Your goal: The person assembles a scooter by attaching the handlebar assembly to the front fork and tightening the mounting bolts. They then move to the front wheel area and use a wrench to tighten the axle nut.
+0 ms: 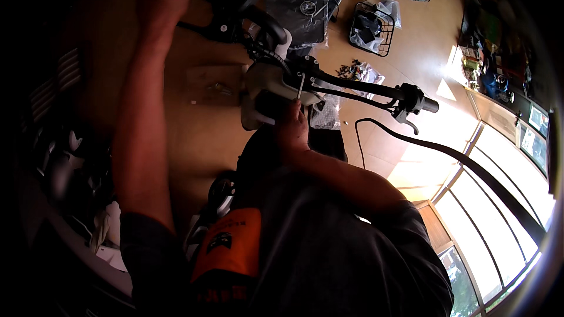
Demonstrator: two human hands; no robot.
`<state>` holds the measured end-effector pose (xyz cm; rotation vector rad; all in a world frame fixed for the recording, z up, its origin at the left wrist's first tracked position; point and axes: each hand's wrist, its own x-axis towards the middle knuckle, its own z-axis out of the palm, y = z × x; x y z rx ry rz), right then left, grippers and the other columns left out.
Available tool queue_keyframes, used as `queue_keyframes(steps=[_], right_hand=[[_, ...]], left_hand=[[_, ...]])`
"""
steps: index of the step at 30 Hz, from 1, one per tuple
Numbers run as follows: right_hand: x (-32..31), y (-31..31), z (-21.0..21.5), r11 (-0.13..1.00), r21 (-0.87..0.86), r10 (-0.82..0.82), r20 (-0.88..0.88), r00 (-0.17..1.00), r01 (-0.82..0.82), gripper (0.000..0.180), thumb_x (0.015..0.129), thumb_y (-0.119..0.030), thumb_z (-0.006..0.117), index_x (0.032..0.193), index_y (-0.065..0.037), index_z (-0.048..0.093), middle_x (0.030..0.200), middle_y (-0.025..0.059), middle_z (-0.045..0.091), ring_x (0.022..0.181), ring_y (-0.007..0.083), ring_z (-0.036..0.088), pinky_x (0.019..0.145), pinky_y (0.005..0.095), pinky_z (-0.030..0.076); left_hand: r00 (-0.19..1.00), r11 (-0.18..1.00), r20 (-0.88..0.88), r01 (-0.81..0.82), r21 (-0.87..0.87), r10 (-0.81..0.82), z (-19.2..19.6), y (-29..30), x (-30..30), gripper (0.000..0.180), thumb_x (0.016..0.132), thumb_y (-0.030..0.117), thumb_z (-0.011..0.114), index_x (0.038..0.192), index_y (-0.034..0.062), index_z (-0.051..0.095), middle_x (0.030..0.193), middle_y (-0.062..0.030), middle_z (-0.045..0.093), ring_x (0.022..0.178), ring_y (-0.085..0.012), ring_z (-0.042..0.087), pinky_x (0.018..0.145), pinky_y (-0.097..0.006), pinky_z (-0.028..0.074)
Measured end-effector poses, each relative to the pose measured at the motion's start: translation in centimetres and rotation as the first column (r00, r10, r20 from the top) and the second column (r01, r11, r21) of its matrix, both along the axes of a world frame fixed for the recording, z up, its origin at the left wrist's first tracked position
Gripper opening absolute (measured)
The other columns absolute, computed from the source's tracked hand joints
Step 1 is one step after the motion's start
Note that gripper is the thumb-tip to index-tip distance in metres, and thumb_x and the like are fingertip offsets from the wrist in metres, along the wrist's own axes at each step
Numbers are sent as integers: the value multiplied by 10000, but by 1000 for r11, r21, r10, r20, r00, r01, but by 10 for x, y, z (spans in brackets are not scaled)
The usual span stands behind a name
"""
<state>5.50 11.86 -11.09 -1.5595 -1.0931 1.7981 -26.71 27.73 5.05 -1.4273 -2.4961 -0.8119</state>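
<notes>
A dark handlebar crosses the upper middle, with brake levers and cables on it. At its left end my left hand is closed around the handlebar grip, its fingers partly dark and cut by the picture's edge. My right hand grips a thin silvery hex key, pointing up from the fingers. Its far tip meets the bolted clamp at the handlebar's centre. Which bolt it sits in is too small to tell. Below the clamp is a beige and black front body of the bike.
On the floor beyond lie a black wire basket with parts in it, a plastic-wrapped black panel and small loose hardware. An opened cardboard piece lies left of the bike. Bright windows fill the right; a dark strap-like band crosses there.
</notes>
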Motion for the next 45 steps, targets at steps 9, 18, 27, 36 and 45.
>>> queue_keyframes(steps=[9, 18, 27, 36, 45], right_hand=[[-33, 33, 59, 656, -739, -407, -176, 896, 153, 509, 1066, -554, 418, 1227, -98, 574, 933, 29, 595, 848, 207, 555, 742, 343, 483], [55, 73, 80, 793, -228, 511, -256, 821, -565, 393, 1107, -412, 396, 1097, -52, 552, 862, 95, 581, 844, 190, 602, 752, 369, 499], [92, 107, 61, 740, 78, 622, 299, 723, -668, 287, 1058, -270, 462, 1205, -44, 564, 1070, 213, 646, 1004, 456, 627, 878, 499, 521], [105, 114, 10, 626, 188, 582, 534, 614, -757, 346, 1055, -365, 454, 1164, -80, 618, 1112, 250, 681, 1087, 455, 629, 918, 540, 497], [99, 107, 46, 728, 152, 477, 588, 653, -669, 312, 1042, -368, 505, 1143, -99, 625, 1020, 251, 700, 987, 475, 654, 853, 559, 511]], left_hand=[[991, 989, 126, -29, -144, 47, -17, -1, -19, 413, 1004, 460, 473, 1174, 129, 652, 1168, -186, 690, 1100, -446, 623, 906, -487, 521], [999, 987, 4, -36, -159, 37, -26, -2, -32, 428, 970, 473, 460, 1168, 150, 661, 1063, -166, 736, 991, -441, 679, 835, -524, 545], [997, 987, 31, -68, -146, 74, -22, -7, -20, 435, 990, 486, 472, 1185, 142, 653, 1096, -194, 715, 1036, -452, 654, 864, -522, 526], [996, 988, 35, -73, -135, 78, -13, -9, -11, 456, 984, 514, 461, 1194, 162, 660, 1097, -184, 722, 1037, -448, 659, 872, -515, 528], [995, 985, 39, -80, -154, 87, -20, -7, -20, 474, 974, 520, 454, 1222, 166, 649, 1124, -186, 720, 1064, -438, 661, 886, -517, 532]])
